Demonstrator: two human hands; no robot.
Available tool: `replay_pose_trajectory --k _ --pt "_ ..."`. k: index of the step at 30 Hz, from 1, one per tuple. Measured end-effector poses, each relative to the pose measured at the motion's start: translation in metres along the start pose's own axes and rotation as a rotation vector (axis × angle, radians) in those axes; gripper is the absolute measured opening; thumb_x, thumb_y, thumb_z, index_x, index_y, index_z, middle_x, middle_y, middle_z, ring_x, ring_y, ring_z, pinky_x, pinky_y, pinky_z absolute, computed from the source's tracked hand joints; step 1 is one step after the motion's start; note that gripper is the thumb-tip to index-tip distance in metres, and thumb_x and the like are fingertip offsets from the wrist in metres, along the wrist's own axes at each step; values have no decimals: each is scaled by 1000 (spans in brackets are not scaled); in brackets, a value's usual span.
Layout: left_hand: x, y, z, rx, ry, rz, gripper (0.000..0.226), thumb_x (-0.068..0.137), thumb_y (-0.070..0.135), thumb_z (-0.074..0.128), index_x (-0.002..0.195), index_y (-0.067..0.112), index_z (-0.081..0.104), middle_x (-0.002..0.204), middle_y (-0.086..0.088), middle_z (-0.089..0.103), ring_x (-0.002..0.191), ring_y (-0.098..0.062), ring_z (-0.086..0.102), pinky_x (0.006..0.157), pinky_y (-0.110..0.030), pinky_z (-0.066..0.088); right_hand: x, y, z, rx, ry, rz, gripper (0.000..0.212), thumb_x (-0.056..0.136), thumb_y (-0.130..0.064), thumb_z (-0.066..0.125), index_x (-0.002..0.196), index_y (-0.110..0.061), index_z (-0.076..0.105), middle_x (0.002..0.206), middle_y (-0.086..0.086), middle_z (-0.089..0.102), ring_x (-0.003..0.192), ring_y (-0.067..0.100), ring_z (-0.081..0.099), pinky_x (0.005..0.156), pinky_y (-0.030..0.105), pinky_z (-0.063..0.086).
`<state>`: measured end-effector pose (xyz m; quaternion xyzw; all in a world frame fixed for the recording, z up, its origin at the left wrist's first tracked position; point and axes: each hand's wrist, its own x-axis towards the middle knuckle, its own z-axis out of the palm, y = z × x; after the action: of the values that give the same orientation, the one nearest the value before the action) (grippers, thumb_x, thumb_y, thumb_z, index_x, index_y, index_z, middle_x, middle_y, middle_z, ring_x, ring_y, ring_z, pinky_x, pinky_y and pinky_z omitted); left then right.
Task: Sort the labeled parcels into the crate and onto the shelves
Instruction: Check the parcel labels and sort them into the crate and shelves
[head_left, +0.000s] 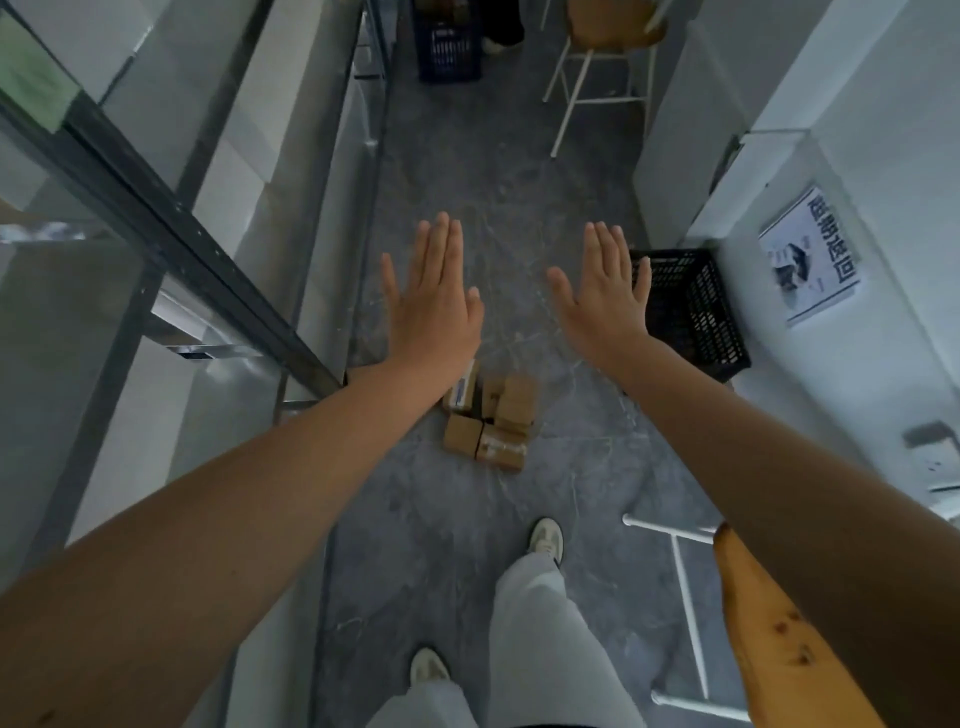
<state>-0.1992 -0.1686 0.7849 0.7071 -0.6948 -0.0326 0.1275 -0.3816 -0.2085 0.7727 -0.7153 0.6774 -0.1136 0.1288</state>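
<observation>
Left hand and right hand flat, spread, empty above boxy cardboard parcels.

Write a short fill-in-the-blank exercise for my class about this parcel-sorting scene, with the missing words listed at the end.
1. Both the left hand and the right hand are held out flat and hold ______.
2. The brown parcels lie in a cluster on the ______.
3. The nearer black crate stands on the person's ______ side.
4. The wooden stool at the far end has ______ legs.

Missing words: nothing; floor; right; white
</observation>
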Motion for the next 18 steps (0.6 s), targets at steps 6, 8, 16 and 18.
replay_pose_trajectory --k 6,8,16,18 --pt "59 17 80 -18 -139 -127 65 105 31 30 158 13 -4 166 -1 -8 152 -17 -9 121 -55 -2 72 70 45 -30 -141 16 68 104 -47 24 158 -12 1 166 2 -2 151 15 -10 121 48 -8" --pt "69 20 115 -53 -193 -191 65 105 31 30 158 13 -3 166 -1 -7 152 -17 -9 121 -55 -1 96 95 69 -64 -227 14 68 104 -48 24 158 -12 1 166 1 -2 151 15 -10 121 48 -8" --pt "64 -15 298 -175 -386 -398 61 104 26 32 157 12 6 166 -2 2 153 -18 -2 121 -54 3 165 147 232 -94 -436 0 63 105 -39 29 157 -12 7 165 2 3 152 15 -5 122 47 -6" --pt "53 -30 354 -187 -482 -463 59 104 25 31 157 11 10 166 -4 6 153 -19 1 121 -53 7 173 150 288 -85 -476 31 59 104 -30 32 157 -12 11 164 4 8 152 17 0 122 47 -1"
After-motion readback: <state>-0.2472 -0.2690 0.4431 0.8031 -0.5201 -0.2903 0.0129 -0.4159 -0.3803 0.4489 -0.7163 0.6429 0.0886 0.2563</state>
